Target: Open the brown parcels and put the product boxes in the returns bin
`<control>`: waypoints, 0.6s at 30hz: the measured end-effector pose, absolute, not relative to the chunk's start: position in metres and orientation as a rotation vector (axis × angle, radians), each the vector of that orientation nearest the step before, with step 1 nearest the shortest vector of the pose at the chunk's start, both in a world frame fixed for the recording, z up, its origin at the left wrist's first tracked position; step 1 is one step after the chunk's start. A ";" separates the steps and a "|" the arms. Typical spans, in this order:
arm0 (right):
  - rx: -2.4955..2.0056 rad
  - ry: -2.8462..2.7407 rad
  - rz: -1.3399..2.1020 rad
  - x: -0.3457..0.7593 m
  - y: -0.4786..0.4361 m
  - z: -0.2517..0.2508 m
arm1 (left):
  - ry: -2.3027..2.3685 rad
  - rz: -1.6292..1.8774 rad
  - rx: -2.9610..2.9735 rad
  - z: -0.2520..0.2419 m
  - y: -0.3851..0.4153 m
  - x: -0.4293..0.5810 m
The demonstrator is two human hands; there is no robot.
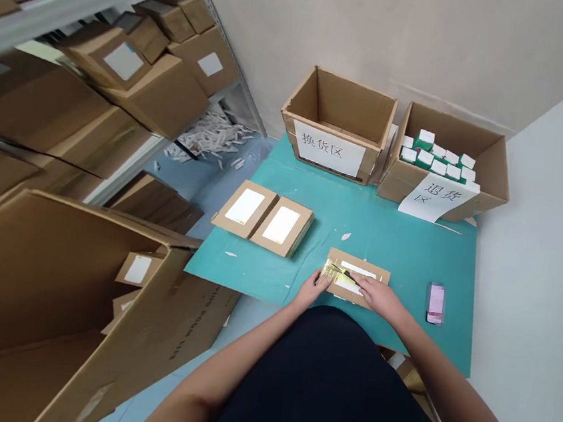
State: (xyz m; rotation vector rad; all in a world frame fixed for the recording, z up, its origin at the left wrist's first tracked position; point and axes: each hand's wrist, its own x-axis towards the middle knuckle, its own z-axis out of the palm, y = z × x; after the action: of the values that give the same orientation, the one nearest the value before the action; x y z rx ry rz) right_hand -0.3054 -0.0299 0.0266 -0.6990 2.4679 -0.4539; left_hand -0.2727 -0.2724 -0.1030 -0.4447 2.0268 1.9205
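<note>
A flat cardboard parcel [370, 274] lies on the teal mat [398, 247] right in front of me, with shiny yellow tape across its left end. My left hand [314, 288] rests on that taped end, holding the parcel down. My right hand [373, 296] lies on the parcel's top and grips a slim black cutter [348, 277], whose tip reaches the tape. Two similar parcels with white labels [262, 218] lie side by side to the left on the mat, out of reach of neither hand's fingers.
Two open cartons with Chinese paper signs stand at the mat's far edge; the right carton [488, 159] holds several green-and-white boxes. A phone [435, 303] lies to my right. Metal shelves [70, 21] of cartons and a large open carton [51, 294] fill the left.
</note>
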 end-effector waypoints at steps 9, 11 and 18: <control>-0.781 2.391 -0.152 -0.328 -0.049 0.030 | 1.981 2.012 -0.487 -0.106 -0.266 -0.271; -0.791 2.391 -0.132 -0.329 -0.050 0.029 | 1.977 2.012 -0.507 -0.106 -0.265 -0.271; -0.821 2.390 -0.053 -0.331 -0.050 0.036 | 1.979 1.997 -0.583 -0.105 -0.262 -0.271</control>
State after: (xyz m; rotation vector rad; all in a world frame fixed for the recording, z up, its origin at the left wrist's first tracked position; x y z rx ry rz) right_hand -0.3309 -0.0500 0.0363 -0.8214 2.3898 -0.0529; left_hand -0.2706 -0.2619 -0.1053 -0.5832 1.9788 1.9969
